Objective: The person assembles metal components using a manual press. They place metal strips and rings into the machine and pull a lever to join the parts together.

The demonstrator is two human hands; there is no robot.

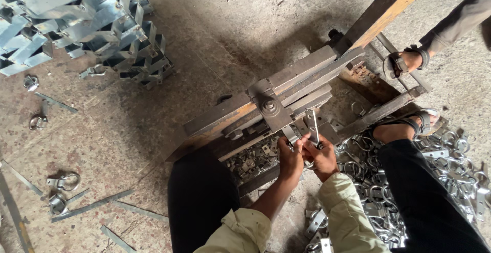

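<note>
- My left hand (289,158) and right hand (322,157) meet just below the middle of the view, knuckles touching, at the front edge of a heavy steel press (286,99).
- My right hand's fingers are clamped on a flat metal strip (311,124) that stands nearly upright, pointing to 12 o'clock against the press.
- My left hand's fingers are pinched together on a small metal part at the foot of that strip; what it is I cannot tell.
- A tray of small plates (253,161) sits under the press, at 9 o'clock from my left hand.
- A heap of metal rings (450,161) covers the floor at 3 to 5 o'clock from my hands.
- Stacked folded brackets (76,23) fill the far 10 o'clock corner.
- Loose strips and ring clips (61,184) lie on the concrete at 8 o'clock.
- Another person's sandalled foot (406,61) rests at 2 o'clock, beside the press frame.
</note>
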